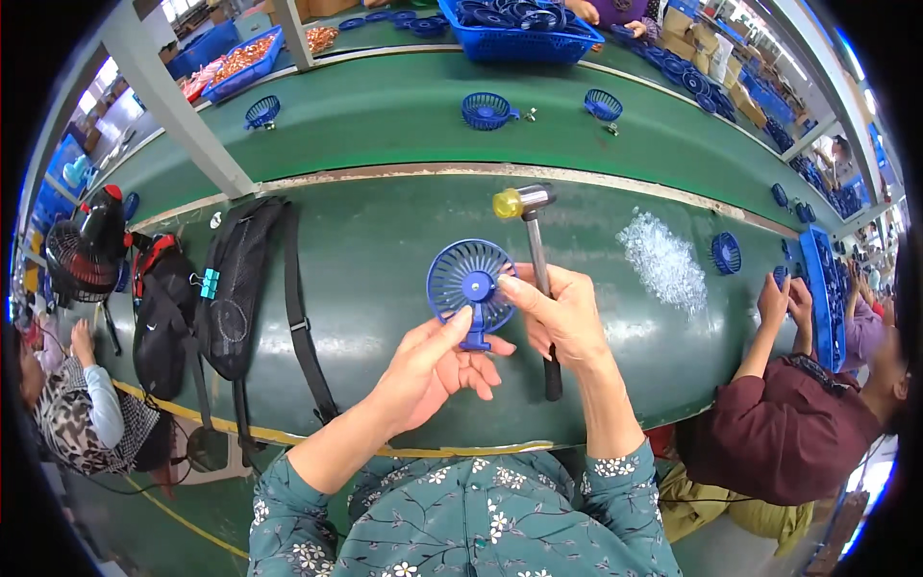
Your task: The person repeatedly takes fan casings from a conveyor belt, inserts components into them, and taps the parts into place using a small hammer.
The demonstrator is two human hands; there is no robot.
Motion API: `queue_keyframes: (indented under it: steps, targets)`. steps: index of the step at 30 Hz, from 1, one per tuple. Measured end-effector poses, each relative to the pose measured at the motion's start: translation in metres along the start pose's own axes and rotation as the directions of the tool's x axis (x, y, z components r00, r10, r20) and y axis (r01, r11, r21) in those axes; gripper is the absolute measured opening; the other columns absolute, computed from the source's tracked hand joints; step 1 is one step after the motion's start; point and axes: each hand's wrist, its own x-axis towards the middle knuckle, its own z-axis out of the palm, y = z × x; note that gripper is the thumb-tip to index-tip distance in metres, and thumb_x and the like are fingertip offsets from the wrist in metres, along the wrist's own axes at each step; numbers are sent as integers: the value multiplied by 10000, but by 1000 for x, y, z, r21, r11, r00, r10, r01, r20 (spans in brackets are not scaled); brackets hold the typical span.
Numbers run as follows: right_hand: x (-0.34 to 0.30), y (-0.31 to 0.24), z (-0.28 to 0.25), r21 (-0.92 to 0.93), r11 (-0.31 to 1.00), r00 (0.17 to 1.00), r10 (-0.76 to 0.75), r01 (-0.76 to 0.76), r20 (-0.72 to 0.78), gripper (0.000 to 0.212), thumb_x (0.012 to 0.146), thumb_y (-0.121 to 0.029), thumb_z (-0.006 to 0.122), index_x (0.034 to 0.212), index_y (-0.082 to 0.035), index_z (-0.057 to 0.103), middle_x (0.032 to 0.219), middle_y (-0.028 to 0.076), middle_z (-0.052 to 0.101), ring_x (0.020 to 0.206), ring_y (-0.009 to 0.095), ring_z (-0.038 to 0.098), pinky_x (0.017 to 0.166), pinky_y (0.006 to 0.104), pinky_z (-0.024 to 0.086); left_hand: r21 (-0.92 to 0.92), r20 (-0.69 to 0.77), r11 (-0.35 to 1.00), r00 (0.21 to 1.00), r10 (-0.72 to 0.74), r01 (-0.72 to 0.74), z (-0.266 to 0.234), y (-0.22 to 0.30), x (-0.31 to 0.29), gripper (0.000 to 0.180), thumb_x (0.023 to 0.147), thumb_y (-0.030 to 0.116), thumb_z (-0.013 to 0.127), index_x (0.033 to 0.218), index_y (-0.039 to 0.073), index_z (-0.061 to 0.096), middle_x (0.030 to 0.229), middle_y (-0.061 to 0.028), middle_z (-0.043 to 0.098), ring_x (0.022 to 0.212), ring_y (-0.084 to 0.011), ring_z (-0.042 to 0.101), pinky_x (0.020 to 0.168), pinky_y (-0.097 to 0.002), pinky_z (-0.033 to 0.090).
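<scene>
A round blue plastic fan guard [444,279] with radiating ribs, a central hub and a short stem is held up over the table. My left hand [423,370] pinches it by the stem between thumb and fingers. My right hand [567,313] is closed on its right side, with the thumb by the hub; whether a small part sits under that thumb is too small to tell. A hammer [531,226] with a yellow-tipped metal head passes beneath the right hand, which hides part of its handle. Small clear plastic pieces [661,262] lie heaped to the right.
Black bags with straps [236,288] and a black fan [87,245] stand left. Beyond the raised ledge, the green belt [385,120] carries several blue guards [486,111]. A blue crate [524,43] stands at the back. Co-workers sit on both sides, one in a maroon top [788,423].
</scene>
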Motion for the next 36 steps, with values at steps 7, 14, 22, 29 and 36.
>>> queue_keyframes:
  steps: [7,14,22,29,36]
  targets:
    - [3,-2,2,-141,990,1000,1,3,23,436,868,-285,753,1075,83,644,626,0,588,393,20,428,340,206,295,-80,-7,996,999,-38,37,-2,-5,4,341,1023,327,489,1161,16,514,982,-195,667,681,-176,646,560,-300,550]
    - [-21,24,18,-253,959,984,-153,126,-89,365,933,-299,671,1085,32,684,758,40,673,691,69,574,610,237,463,-88,-112,994,992,62,-72,-2,0,9,327,1011,307,521,1072,-10,569,899,-168,688,591,-141,618,520,-273,529]
    - [-45,36,14,-376,916,988,-153,141,-1,291,880,-231,728,1023,17,672,719,37,647,621,77,543,560,277,451,-54,-130,987,981,146,-154,-19,-2,8,411,1017,323,498,1216,-37,502,976,-224,683,585,-156,616,488,-275,523]
    - [-53,13,12,-662,696,954,-282,279,105,230,820,-125,738,999,4,675,680,81,629,548,114,519,506,298,418,132,-68,972,977,204,-194,-25,-3,7,425,998,309,544,1232,-34,454,964,-247,665,605,-211,665,468,-303,566]
    - [-53,6,8,-662,713,970,-223,233,101,161,830,-86,679,949,20,653,681,161,622,590,242,613,548,371,462,323,-125,930,966,228,-178,-19,-3,6,405,996,305,549,1214,-1,397,875,-211,654,532,-213,645,415,-301,547]
